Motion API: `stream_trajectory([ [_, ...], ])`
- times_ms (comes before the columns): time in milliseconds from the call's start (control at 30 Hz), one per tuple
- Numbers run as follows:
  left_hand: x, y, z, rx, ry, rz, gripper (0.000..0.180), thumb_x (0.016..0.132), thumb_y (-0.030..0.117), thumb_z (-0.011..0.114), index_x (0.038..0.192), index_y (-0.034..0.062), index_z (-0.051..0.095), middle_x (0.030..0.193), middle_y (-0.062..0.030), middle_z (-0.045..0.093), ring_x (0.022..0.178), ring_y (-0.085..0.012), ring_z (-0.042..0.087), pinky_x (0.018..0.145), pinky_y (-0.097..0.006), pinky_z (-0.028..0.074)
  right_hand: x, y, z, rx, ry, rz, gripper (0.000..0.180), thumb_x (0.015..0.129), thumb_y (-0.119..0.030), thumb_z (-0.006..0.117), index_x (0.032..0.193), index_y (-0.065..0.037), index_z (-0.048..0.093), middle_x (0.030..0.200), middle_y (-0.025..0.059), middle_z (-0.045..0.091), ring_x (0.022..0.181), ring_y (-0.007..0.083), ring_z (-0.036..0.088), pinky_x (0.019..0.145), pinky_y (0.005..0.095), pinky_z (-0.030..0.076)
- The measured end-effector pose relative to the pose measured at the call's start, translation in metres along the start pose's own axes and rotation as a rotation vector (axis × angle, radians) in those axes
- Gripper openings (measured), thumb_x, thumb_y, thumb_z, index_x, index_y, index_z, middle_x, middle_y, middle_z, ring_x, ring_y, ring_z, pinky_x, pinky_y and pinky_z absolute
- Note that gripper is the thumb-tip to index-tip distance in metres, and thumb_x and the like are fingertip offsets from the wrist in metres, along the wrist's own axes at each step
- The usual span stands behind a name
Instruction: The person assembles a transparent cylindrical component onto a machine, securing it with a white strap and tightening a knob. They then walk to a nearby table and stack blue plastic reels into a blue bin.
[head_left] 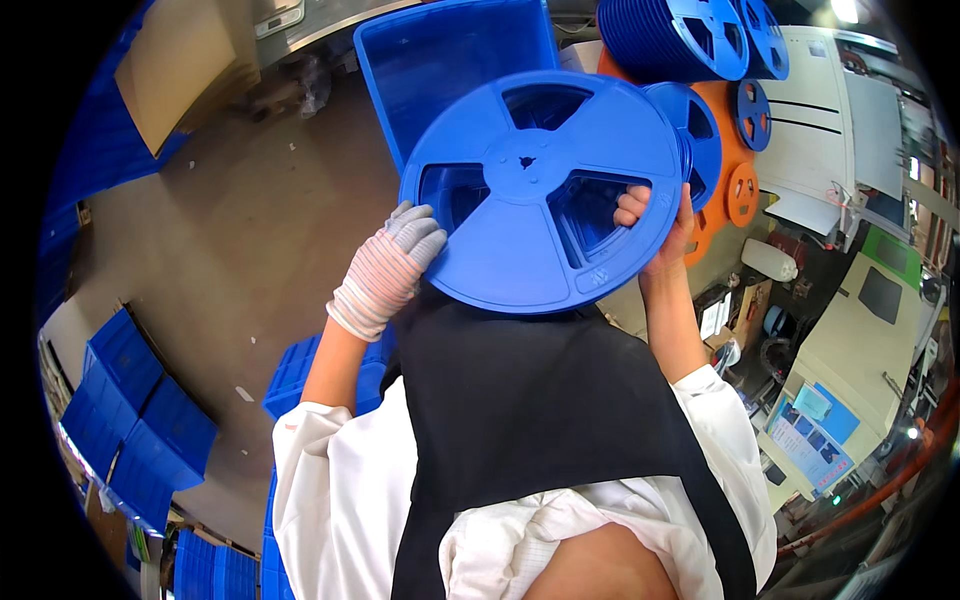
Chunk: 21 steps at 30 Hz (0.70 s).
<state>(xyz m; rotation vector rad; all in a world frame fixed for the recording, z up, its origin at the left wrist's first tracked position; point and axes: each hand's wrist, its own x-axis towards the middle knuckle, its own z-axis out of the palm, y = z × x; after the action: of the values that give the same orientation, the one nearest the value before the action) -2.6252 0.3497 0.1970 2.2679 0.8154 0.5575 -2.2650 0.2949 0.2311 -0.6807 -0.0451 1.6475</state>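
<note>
In front of my black apron I hold a large blue plastic reel (pixel 500 245) with both hands, its flat round face turned up. Its face has a small central hole and three wide cut-out windows. Layered rims show at its right edge, so more than one reel may be stacked there. My left hand (pixel 385 270), in a striped white and grey glove, grips the left rim with the fingers on top. My bare right hand (pixel 672 228) clasps the right rim, its fingertips showing through a window. Just beyond the reel stands a deep blue bin (pixel 455 45), partly covered by it.
Stacked blue reels (pixel 660 40) and smaller orange discs (pixel 742 195) sit on an orange surface at the far right. Machines (pixel 850 330) line the right side. Blue crates (pixel 140 400) stand at left on the brown floor (pixel 250 200), below a cardboard box (pixel 190 60).
</note>
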Motion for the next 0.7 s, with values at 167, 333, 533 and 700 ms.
stream_trajectory([
  [167,-0.044,-0.011,-0.006,-0.789,0.370,-0.568,0.017,0.092,0.002,0.054,0.107,0.0035,0.062,0.104,-0.0123,0.067,0.099,-0.0284,0.065,0.083,-0.038,0.053,0.012,0.019,-0.007,-0.067,0.079,0.070,0.044,0.092,-0.041,0.053,0.109,-0.001,0.055,0.083,0.0075,0.053,0.076,0.0217,0.052,0.073,0.0381,0.047],
  [333,-0.077,-0.002,-0.006,-1.608,0.763,-0.775,0.018,0.091,0.016,0.063,0.105,0.0056,0.058,0.094,-0.0088,0.064,0.096,-0.0293,0.064,0.099,-0.049,0.049,-0.003,0.015,-0.018,-0.029,0.047,0.088,0.042,0.090,-0.040,0.057,0.104,0.000,0.054,0.076,0.0045,0.047,0.068,0.0164,0.041,0.066,0.0321,0.037],
  [533,-0.104,0.008,0.023,-1.840,0.880,-0.623,0.021,0.088,0.017,0.068,0.104,0.0084,0.060,0.094,-0.0072,0.065,0.097,-0.0277,0.063,0.103,-0.049,0.043,-0.020,0.001,-0.026,0.019,-0.024,0.066,0.042,0.089,-0.038,0.058,0.106,0.000,0.053,0.074,0.0038,0.046,0.067,0.0157,0.042,0.066,0.0315,0.037],
  [700,-0.103,0.025,0.027,-1.757,0.978,-0.624,0.018,0.091,0.019,0.064,0.105,0.0088,0.060,0.094,-0.0067,0.064,0.097,-0.0275,0.062,0.100,-0.047,0.045,-0.027,-0.010,-0.032,0.010,-0.058,0.026,0.042,0.088,-0.038,0.060,0.105,0.000,0.053,0.074,0.0030,0.046,0.064,0.0149,0.042,0.064,0.0311,0.037],
])
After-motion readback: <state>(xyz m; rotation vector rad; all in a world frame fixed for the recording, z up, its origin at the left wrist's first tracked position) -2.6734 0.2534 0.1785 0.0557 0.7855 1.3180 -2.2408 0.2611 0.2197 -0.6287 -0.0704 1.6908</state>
